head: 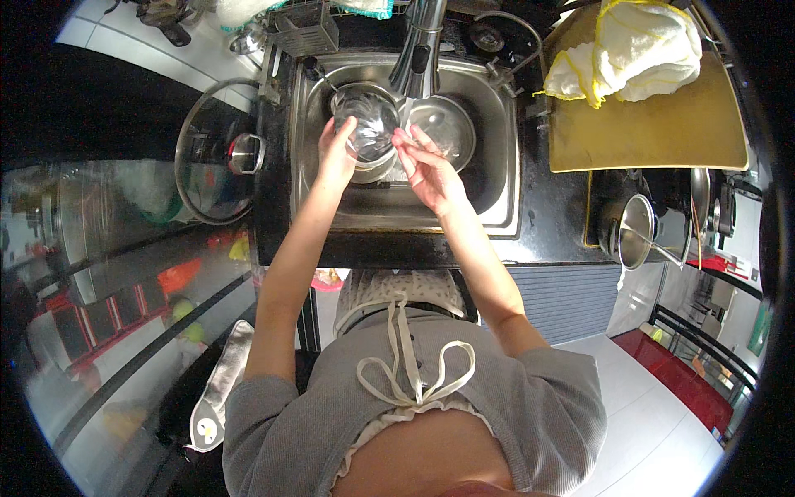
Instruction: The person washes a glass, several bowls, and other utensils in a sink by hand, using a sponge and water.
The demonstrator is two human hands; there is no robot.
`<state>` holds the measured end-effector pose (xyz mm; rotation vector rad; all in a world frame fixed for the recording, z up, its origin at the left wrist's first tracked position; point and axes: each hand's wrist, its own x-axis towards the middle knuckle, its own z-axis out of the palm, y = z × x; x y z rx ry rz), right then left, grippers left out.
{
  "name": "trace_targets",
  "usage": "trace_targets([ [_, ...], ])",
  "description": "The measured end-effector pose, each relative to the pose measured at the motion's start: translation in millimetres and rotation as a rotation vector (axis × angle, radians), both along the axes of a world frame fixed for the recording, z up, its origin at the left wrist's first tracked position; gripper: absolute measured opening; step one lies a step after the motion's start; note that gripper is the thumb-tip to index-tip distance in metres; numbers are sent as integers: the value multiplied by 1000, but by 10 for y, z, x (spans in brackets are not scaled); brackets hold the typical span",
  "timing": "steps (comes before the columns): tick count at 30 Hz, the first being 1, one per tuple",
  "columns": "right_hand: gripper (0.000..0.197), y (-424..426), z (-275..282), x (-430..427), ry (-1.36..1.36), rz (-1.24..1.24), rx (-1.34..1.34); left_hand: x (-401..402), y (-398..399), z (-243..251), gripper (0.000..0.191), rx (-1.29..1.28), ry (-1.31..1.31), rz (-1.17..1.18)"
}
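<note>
My left hand (pixel 338 149) grips the left side of a clear bowl (pixel 372 121), likely glass, tilted over the steel sink (pixel 407 208). My right hand (pixel 431 164) is palm up with fingers apart, its fingertips at the bowl's right edge. Whether they touch the bowl is hard to tell. Just above that hand, water runs from the chrome faucet (pixel 419 68). A round metal basin (pixel 463 127) with water in it sits in the sink behind my right hand. Under the clear bowl shows the rim of another round vessel (pixel 372 174), mostly hidden.
A glass pot lid (pixel 211 186) stands left of the sink. On the right, a white cloth with yellow edging (pixel 646 50) lies on a yellowish board (pixel 652 136). Beyond the board is a steel saucepan (pixel 636 230). A metal utensil holder (pixel 307 34) stands at the back left.
</note>
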<state>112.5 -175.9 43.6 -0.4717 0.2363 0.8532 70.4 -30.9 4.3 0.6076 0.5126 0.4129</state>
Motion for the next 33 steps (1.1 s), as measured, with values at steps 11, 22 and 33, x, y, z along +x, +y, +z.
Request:
trace_targets([
  [11,29,827,96,76,-113,22,-175,119,-364,-265,32,-274,-235,-133],
  [22,61,1746,-900,905,-390,658,-1022,45,-563,-563,25,-85,55,-207],
  [33,65,1941,-592,1199,-400,1033,-943,63,-422,-293,30,-230,-31,-168],
])
